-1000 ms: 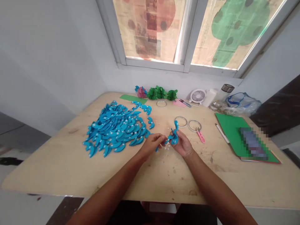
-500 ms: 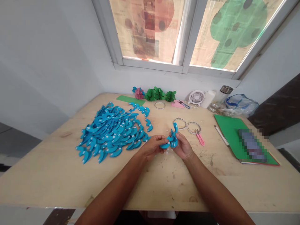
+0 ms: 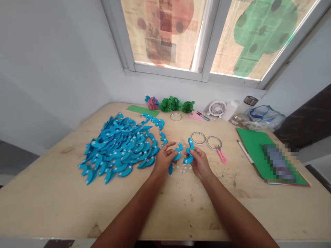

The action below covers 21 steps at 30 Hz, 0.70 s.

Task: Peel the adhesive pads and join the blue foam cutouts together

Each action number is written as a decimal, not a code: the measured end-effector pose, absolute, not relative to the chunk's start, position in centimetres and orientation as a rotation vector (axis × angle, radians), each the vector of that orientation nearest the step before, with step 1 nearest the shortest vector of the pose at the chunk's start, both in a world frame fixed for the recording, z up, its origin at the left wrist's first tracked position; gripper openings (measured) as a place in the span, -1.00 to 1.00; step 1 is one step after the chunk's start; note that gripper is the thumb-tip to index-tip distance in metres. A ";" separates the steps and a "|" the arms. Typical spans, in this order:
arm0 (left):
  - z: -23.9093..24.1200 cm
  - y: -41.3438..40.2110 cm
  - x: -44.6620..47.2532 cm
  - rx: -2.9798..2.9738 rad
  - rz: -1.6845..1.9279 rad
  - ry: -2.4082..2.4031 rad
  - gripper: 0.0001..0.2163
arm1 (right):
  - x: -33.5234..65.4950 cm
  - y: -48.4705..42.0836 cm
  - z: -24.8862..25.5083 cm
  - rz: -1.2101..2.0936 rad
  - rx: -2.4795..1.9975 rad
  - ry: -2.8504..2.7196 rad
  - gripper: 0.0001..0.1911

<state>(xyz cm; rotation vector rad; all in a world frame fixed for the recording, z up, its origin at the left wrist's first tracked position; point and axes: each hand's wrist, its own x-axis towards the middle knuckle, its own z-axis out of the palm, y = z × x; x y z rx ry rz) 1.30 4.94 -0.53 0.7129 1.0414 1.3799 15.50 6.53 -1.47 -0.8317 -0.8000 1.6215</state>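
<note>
Blue curved paper pieces with small white squares on them are in both hands. My left hand (image 3: 165,156) pinches one blue paper piece (image 3: 177,156), and part of the blue paper hangs below its fingers. Between thumb and fingers, my right hand (image 3: 200,161) grips another blue paper piece (image 3: 190,156), an S-shaped one held upright. A narrow gap shows between the two pieces. Several tiny white squares (image 3: 184,168) lie on the table beneath the hands. A large heap of like blue paper pieces (image 3: 124,144) spreads to the left of my left hand.
Tape rings (image 3: 198,137) and pink-handled snips (image 3: 221,155) lie beyond my right hand. Green paper (image 3: 250,141) and a white pen (image 3: 245,151) are at the right. Along the wall stand green paper pompoms (image 3: 175,103), a small fan (image 3: 217,108) and a glass bottle (image 3: 244,109).
The blue paper, bunched together between my hands before, is now spread into separate pieces. My hands have moved slightly apart, and more white squares show on the table below.
</note>
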 end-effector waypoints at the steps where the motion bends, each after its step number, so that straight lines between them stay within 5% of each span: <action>1: -0.6 4.9 1.4 0.767 1.389 1.068 -0.56 | 15.4 6.5 -1.6 1.610 -0.840 -0.819 -0.83; 13: -0.7 4.0 1.9 1.536 1.189 1.573 -0.86 | 15.0 6.3 -2.6 1.447 -0.950 -1.040 -0.79; 21: -0.2 3.9 1.7 1.379 1.480 1.512 -0.91 | 14.9 5.9 -2.0 1.426 -0.996 -1.138 -0.77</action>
